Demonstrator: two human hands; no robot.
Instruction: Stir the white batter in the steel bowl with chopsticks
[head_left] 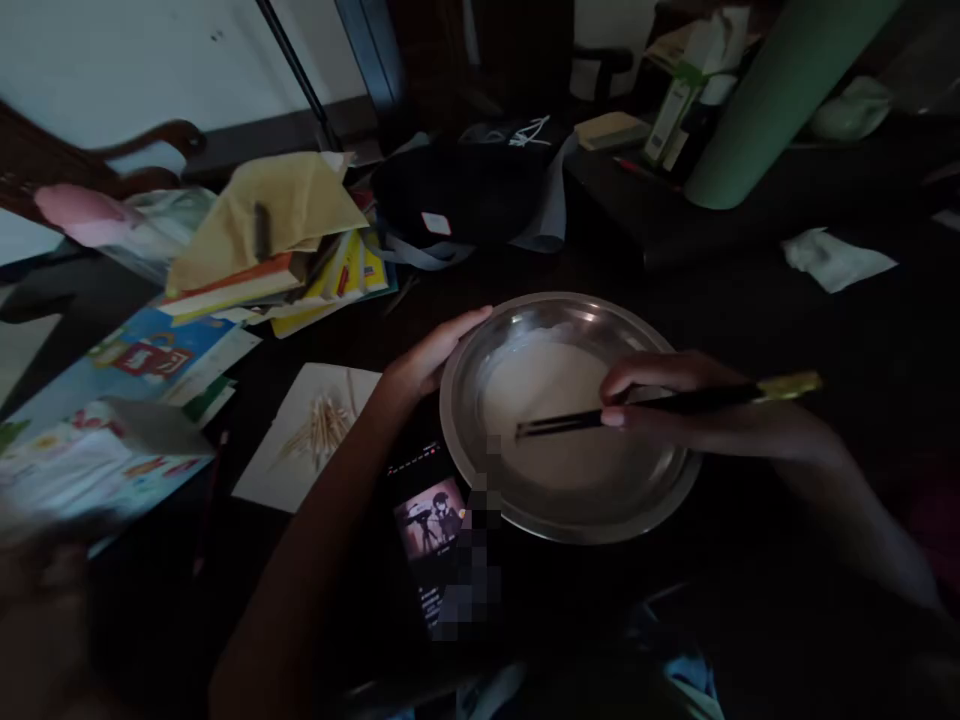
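A shallow steel bowl (660,500) with pale batter (547,400) in it sits on the dark table. My left hand (427,360) rests on the bowl's left rim, its fingers curled along the edge. My right hand (675,395) is closed round a pair of dark chopsticks (570,421) with yellowish tops. Their tips lie over the batter near the bowl's middle.
A lit phone (435,520) lies just left of the bowl's near side. A white sheet with toothpicks (319,430) is farther left, beside a heap of books and papers (255,240). A dark bag (465,195), a green cylinder (780,90) and a crumpled tissue (836,258) lie behind.
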